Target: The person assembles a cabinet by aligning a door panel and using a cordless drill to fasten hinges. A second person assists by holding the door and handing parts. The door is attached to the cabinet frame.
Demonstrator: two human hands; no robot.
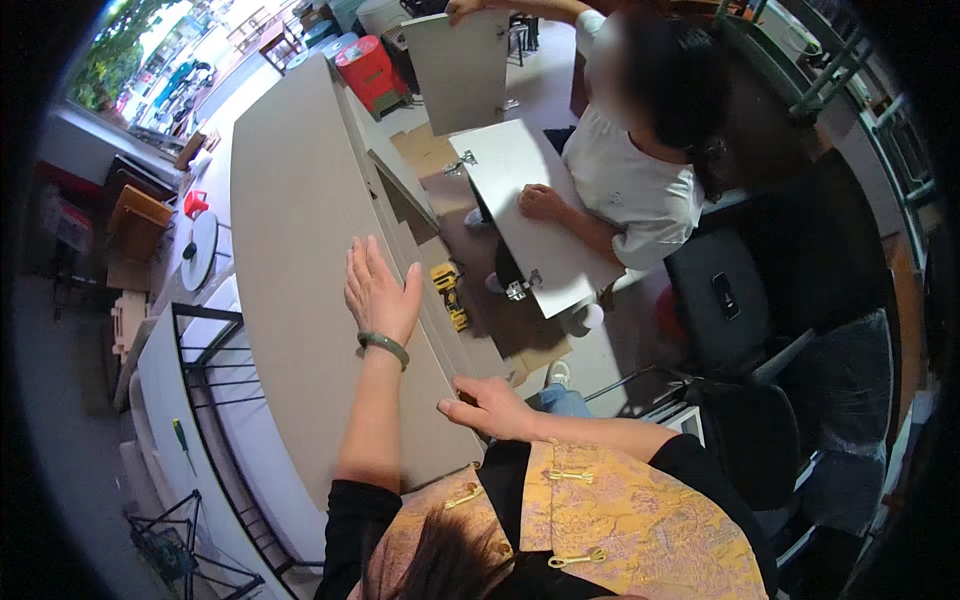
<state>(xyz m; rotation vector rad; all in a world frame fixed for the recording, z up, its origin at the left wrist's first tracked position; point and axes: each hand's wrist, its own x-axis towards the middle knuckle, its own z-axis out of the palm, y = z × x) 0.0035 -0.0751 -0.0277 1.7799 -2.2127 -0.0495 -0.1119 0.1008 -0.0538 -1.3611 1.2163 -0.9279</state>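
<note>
A long beige cabinet (300, 230) stands in front of me, its broad flat panel facing up. My left hand (385, 295), a green bangle at the wrist, lies flat on that panel with fingers stretched out. Lower down, my right hand (490, 408) grips the cabinet's near right edge; some of its fingers are hidden. Beyond the edge, a yellow cordless drill (450, 297) lies beside the cabinet. Across from me, a person in a white shirt rests one hand on a white door panel (540, 215) with metal hinges. Their other hand holds up a second door panel (455, 75).
A black-framed table (195, 375) stands left of the cabinet, with a green-handled screwdriver (182, 440) near it. Cardboard (425, 150) lies on the floor. A red bucket (372, 75) is at the back. Dark chairs (745, 440) crowd the right, and a phone (724, 295) rests on a seat.
</note>
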